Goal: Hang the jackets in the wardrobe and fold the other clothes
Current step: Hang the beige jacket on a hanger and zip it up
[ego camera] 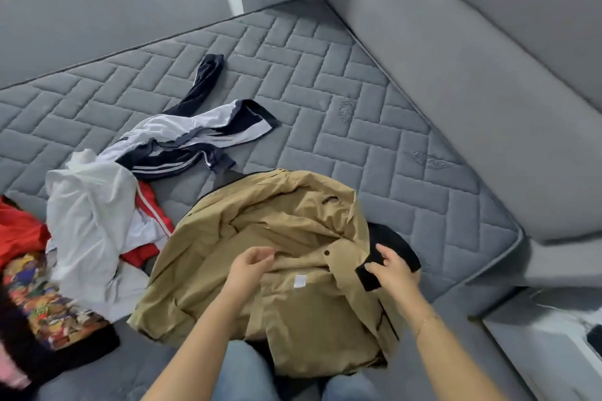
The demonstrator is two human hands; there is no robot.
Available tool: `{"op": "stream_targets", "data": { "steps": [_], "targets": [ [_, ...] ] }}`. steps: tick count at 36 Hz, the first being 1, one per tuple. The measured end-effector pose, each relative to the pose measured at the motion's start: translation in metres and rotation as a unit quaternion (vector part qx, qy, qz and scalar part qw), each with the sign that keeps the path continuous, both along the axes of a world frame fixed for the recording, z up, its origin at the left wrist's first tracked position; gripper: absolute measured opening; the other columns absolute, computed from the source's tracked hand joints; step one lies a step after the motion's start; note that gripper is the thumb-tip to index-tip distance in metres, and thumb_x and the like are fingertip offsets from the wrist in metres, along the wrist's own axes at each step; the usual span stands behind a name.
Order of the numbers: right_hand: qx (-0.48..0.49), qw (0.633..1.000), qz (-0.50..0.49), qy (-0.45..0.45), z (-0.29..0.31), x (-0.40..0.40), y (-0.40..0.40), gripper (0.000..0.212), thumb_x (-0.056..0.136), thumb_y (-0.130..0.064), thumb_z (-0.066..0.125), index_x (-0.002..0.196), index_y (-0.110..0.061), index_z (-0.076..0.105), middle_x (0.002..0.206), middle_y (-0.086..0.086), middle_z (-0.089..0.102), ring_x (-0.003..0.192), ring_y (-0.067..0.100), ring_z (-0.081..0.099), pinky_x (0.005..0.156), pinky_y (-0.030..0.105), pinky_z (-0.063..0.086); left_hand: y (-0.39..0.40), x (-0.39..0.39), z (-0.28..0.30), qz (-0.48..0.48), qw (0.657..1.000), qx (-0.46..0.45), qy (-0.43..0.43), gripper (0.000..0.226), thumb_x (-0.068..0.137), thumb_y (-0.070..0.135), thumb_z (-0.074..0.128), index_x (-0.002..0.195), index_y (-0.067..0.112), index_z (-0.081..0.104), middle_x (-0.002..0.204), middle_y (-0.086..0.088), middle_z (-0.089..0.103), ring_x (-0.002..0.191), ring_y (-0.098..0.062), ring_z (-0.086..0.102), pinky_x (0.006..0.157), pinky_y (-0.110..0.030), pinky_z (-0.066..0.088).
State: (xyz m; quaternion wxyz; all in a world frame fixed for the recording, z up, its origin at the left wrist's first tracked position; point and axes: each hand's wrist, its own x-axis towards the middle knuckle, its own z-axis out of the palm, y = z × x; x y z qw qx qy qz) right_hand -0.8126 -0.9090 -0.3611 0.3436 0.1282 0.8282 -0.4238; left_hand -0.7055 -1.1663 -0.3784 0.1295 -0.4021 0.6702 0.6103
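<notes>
The left hand (249,265) is seen with curled fingers, and a fold of the tan jacket (273,257) is pinched by it near the collar. The right hand (392,270) is kept just beside it, on the other side of the collar; its fingers are bent around a black part of the jacket's lining, which is held at the edge. A white label (300,281) is seen between the two hands, a little nearer to the person. The jacket is spread crumpled under and beyond both hands, and its near end is laid over the person's knees in blue jeans (242,371). Everything is carried by a grey quilted mattress (325,81). Left of the left hand, a white garment (88,215) is heaped over a red one with white stripes (151,215). Further left, a colourful printed garment (42,299) is found. Beyond the left hand, well apart, a navy and white track jacket (195,130) is lying.
</notes>
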Motion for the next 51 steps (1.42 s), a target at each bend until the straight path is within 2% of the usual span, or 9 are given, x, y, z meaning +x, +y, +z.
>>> {"op": "stream_targets", "data": {
  "steps": [6,14,22,25,28,33,42,46,51],
  "targets": [
    [-0.071,0.99,0.108,-0.049,-0.027,-0.022,-0.058,0.038,0.093,-0.016,0.061,0.131,-0.019,0.057,0.127,-0.002,0.055,0.109,0.005,0.05,0.083,0.011,0.038,-0.027,-0.033,-0.024,0.026,0.995,-0.097,0.001,0.012,0.092,0.016,0.065,0.1,0.024,0.065,0.097,0.01,0.066,0.095,-0.012,0.062,0.07,-0.015,0.042],
    [-0.031,0.984,0.171,-0.024,-0.08,-0.037,-0.117,0.042,0.091,-0.02,0.064,0.132,-0.019,0.056,0.133,-0.002,0.056,0.122,0.008,0.05,0.094,0.016,0.036,-0.099,-0.097,-0.066,-0.095,0.947,-0.297,-0.079,0.056,0.089,0.032,0.067,0.139,0.015,0.046,0.142,-0.007,0.046,0.132,-0.028,0.041,0.107,-0.044,0.036],
    [-0.049,0.994,0.093,-0.022,-0.097,-0.016,-0.147,0.028,0.094,-0.02,0.06,0.112,-0.041,0.059,0.121,-0.013,0.058,0.113,0.0,0.052,0.086,0.011,0.041,-0.134,-0.177,-0.124,-0.345,0.854,-0.35,-0.171,0.093,0.08,0.068,0.06,0.153,0.028,0.017,0.164,-0.004,0.005,0.151,-0.025,-0.006,0.117,-0.056,-0.004],
    [-0.054,0.997,0.04,-0.028,-0.1,0.002,-0.159,0.027,0.094,-0.018,0.059,0.106,-0.042,0.061,0.114,-0.016,0.06,0.108,-0.002,0.055,0.077,0.009,0.046,-0.147,-0.18,-0.146,-0.388,0.832,-0.359,-0.171,0.09,0.081,0.065,0.061,0.152,0.029,0.019,0.159,-0.009,0.02,0.148,-0.029,0.012,0.117,-0.056,0.004],
    [-0.059,0.998,0.004,-0.032,-0.099,0.026,-0.171,0.026,0.094,-0.016,0.058,0.106,-0.039,0.061,0.11,-0.02,0.061,0.101,-0.008,0.055,0.076,0.003,0.043,-0.159,-0.166,-0.159,-0.373,0.87,-0.302,-0.113,0.061,0.088,0.05,0.061,0.141,0.029,0.039,0.131,-0.005,0.055,0.119,-0.027,0.052,0.099,-0.041,0.04],
    [-0.072,0.997,0.006,0.012,-0.077,0.043,-0.186,0.033,0.091,-0.013,0.065,0.107,-0.042,0.063,0.117,-0.019,0.06,0.105,-0.011,0.053,0.087,0.009,0.042,-0.159,-0.124,-0.129,-0.256,0.965,-0.038,-0.03,0.008,0.092,0.025,0.063,0.099,0.026,0.066,0.094,0.0,0.07,0.094,-0.024,0.064,0.08,-0.034,0.051],
    [-0.016,0.976,0.099,0.193,-0.012,0.004,-0.193,0.06,0.089,-0.019,0.069,0.134,-0.045,0.04,0.145,-0.026,0.025,0.135,-0.008,0.021,0.114,0.021,0.019,-0.18,-0.03,0.012,-0.177,0.978,0.057,0.093,0.025,0.081,0.049,0.066,0.081,0.025,0.074,0.069,0.003,0.064,0.068,-0.007,0.059,0.064,-0.019,0.046],
    [0.044,0.946,0.242,0.209,0.009,-0.015,-0.189,0.08,0.087,-0.037,0.07,0.151,-0.04,0.022,0.155,-0.02,0.014,0.143,0.002,0.006,0.117,0.029,0.006,-0.166,0.0,0.064,-0.149,0.978,0.068,0.129,0.026,0.084,0.045,0.065,0.078,0.021,0.072,0.07,0.004,0.061,0.069,-0.008,0.057,0.066,-0.024,0.045],
    [0.026,0.914,0.374,0.155,0.029,-0.013,-0.164,0.038,0.085,-0.056,0.062,0.119,-0.038,0.058,0.13,-0.008,0.056,0.126,0.014,0.04,0.113,0.038,0.02,-0.134,0.031,0.119,-0.039,0.983,0.048,0.176,0.025,0.082,0.042,0.064,0.091,0.024,0.078,0.088,-0.004,0.075,0.081,-0.012,0.069,0.071,-0.019,0.054]
  ]
}}
